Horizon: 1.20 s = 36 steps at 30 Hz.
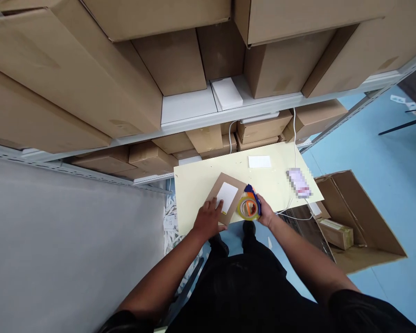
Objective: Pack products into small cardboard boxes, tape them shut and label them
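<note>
A flat brown cardboard box point(215, 188) lies tilted on the pale yellow table point(190, 185), its near corner at the front edge. On its top is a white label point(228, 193). My left hand point(210, 218) rests on the box with fingers spread, fingertips on the label's lower left part. At the box's right side, my right hand point(264, 211) grips a tape dispenser point(250, 203) with a blue and orange body and a roll of yellowish clear tape. The dispenser's head is close to the box edge; whether tape is stuck there I cannot tell.
A white paper slip point(259, 161) lies at the table's back, and a blurred-out phone-like object point(298, 182) with white cables is to the right. Shelves point(190, 106) of cartons rise behind. An open carton point(377, 231) holding a small box point(336, 233) stands right of the table.
</note>
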Tool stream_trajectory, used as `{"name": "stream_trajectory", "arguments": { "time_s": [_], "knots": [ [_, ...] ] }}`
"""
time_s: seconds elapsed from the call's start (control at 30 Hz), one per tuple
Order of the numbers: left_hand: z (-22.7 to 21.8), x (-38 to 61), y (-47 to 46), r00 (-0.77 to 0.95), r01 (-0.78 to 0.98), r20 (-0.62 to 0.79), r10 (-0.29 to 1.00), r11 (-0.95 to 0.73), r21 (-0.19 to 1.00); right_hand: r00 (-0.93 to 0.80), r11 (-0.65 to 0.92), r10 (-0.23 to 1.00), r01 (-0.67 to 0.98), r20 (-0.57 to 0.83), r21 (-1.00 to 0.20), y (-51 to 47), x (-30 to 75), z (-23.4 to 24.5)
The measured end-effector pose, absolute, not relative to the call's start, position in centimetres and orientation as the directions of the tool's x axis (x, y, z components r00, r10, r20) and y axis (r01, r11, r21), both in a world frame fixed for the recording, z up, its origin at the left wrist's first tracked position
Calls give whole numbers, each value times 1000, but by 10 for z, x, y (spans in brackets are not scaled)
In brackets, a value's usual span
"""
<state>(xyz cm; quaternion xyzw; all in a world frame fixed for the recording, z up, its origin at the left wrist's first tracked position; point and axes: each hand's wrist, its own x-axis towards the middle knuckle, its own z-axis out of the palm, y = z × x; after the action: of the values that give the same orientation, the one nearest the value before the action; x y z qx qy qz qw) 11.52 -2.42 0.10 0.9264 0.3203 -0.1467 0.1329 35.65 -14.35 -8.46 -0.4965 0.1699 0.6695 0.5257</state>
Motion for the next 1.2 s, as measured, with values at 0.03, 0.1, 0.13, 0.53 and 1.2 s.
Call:
{"name": "stream_trajectory", "arguments": {
  "time_s": [0.03, 0.1, 0.13, 0.53, 1.2],
  "knots": [
    [0, 110, -21, 804, 566, -326, 498, -809, 160, 40, -429, 527, -850, -849, -306, -128, 370, -81],
    [-7, 106, -12, 871, 463, -264, 414, -871, 165, 26, -506, 532, -791, -846, -343, -99, 393, -73],
    [-11, 106, -7, 885, 444, -235, 402, -881, 162, 10, -542, 530, -765, -848, -348, -86, 401, -70],
    [-36, 128, -12, 797, 605, -144, 587, -773, 192, -66, -564, 497, -783, -865, -264, -167, 351, -66],
    [-36, 143, -19, 781, 617, -103, 616, -738, 273, -29, -805, 591, 52, -806, -592, -119, 292, -38]
  ]
}}
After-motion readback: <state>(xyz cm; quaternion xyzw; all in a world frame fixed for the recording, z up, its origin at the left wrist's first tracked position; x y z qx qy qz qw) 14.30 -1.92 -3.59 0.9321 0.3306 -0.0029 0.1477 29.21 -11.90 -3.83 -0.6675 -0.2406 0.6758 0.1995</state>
